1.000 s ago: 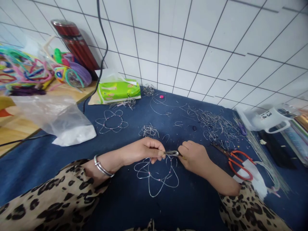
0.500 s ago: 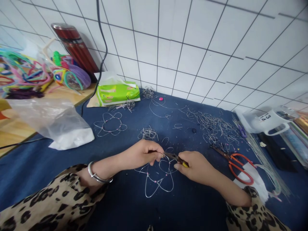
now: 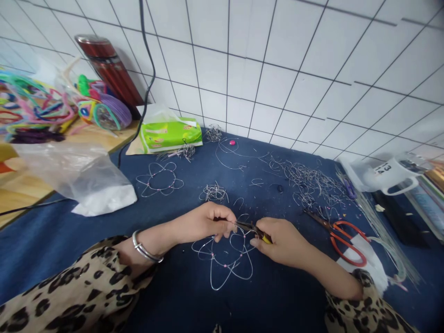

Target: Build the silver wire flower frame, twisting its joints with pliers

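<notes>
Left hand [image 3: 203, 223] pinches the top of a beaded wire flower [image 3: 227, 266] lying on the blue surface [image 3: 180, 296], and the right hand [image 3: 281, 239] grips small pliers [image 3: 250, 226] whose tip meets that wire. Farther right lie red-handled scissors [image 3: 347, 240]; beyond, a second wire flower [image 3: 159, 178].

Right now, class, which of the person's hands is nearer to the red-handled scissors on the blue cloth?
Right. The right hand, gripping the pliers, lies just left of the scissors in the picture; the left hand, pinching the wire flower, is farther left, beyond the pliers.
</notes>
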`<state>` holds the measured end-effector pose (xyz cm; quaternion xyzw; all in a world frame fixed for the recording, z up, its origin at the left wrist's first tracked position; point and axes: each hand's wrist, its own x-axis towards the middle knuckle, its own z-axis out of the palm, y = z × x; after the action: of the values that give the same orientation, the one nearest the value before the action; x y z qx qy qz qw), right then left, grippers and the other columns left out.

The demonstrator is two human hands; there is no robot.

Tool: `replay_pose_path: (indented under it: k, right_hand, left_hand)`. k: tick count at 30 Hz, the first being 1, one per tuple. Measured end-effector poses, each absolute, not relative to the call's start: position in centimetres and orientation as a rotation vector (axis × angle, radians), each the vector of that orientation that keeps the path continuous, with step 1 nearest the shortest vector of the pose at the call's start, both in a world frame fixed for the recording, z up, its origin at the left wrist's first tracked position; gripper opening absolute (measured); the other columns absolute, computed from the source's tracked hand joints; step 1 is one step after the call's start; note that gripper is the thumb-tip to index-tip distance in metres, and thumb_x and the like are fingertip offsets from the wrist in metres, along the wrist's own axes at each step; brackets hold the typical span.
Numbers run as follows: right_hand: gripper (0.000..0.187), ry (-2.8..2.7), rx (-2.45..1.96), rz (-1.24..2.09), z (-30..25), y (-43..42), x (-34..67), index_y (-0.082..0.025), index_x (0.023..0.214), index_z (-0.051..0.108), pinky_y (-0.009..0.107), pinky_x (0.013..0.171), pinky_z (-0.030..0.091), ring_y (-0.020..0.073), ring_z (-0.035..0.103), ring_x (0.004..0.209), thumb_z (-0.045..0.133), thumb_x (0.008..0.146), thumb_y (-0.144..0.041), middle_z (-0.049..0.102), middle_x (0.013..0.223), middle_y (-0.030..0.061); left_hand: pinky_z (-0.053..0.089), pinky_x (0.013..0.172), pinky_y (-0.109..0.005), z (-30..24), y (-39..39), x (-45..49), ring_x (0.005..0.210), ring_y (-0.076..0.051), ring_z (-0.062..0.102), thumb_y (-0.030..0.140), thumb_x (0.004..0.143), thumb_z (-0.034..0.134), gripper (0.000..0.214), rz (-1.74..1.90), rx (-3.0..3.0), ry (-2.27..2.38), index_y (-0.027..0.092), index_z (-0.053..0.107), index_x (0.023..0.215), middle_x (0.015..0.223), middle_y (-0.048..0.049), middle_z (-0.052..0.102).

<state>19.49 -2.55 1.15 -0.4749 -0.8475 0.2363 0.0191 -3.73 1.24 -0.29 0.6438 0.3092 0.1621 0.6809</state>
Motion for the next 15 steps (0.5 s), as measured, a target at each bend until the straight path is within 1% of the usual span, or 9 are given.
replay_pose_path:
  k: [4, 7, 15]
  right_hand:
    - [0.016, -2.703, -1.403, 0.446, 0.76, -2.55, 19.62, -0.019, 0.074, 0.045, 0.025, 0.061, 0.029, 0.0123, 0.043, 0.071, 0.050, 0.081, -0.032, 0.051, 0.075, -0.0007]
    - [0.012, -2.758, -1.360, 0.246, 0.63, -2.51, 19.75, -0.019, 0.077, 0.048, 0.027, 0.064, 0.028, 0.0148, 0.042, 0.075, 0.048, 0.082, -0.030, 0.051, 0.079, 0.0015]
    - [0.008, -2.836, -1.310, -0.115, 0.89, -2.34, 19.76, -0.018, 0.074, 0.049, 0.031, 0.060, 0.022, 0.0170, 0.039, 0.074, 0.047, 0.081, -0.021, 0.049, 0.075, 0.0041]
  left_hand:
    - [0.039, 0.051, -0.018, -0.39, 1.35, -3.84, 0.050, -0.006, 0.049, 0.025, 0.082, 0.054, 0.014, 0.312, 1.406, 0.675, 0.012, 0.061, 0.081, 0.067, 0.0006, 0.058]
    - [0.038, 0.051, -0.018, -0.41, 1.33, -3.90, 0.050, -0.006, 0.049, 0.024, 0.083, 0.053, 0.014, 0.292, 1.388, 0.659, 0.012, 0.061, 0.082, 0.067, 0.0005, 0.058]
    - [0.038, 0.051, -0.019, -0.31, 1.09, -3.76, 0.051, -0.006, 0.049, 0.024, 0.085, 0.050, 0.017, 0.270, 1.387, 0.655, 0.012, 0.061, 0.084, 0.067, 0.0005, 0.056]
